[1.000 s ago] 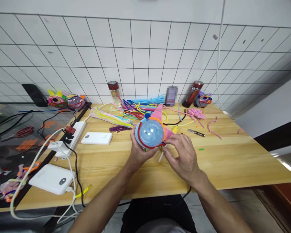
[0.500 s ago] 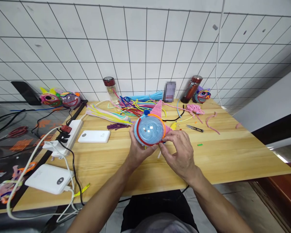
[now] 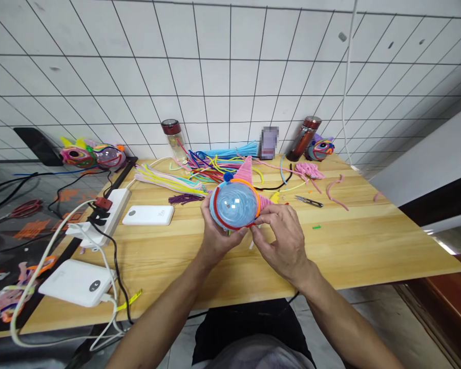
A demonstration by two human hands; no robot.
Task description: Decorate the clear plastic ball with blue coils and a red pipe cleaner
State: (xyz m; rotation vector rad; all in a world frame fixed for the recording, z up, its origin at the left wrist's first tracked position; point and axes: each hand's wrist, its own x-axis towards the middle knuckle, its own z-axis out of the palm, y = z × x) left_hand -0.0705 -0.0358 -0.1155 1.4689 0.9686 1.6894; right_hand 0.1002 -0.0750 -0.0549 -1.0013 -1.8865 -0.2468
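Note:
A clear round ball with blue inside is held above the wooden table. Pink ear-like cones, an orange strip and a dark blue pompom sit on its rim. My left hand wraps round its left and lower side. A red pipe cleaner curves along the left and bottom edge. At the lower right edge, my right hand pinches the red strip's end between thumb and forefinger; the fingertips partly cover it.
Bundled pipe cleaners lie behind the ball, near a glass bottle and a red thermos. Small scissors lie right. Power banks, a power strip and cables occupy the left. Decorated balls stand at the back.
The ball and both hands appear slightly further left in the view, along with a small shift of the camera. The hold on the ball and the pinch look the same.

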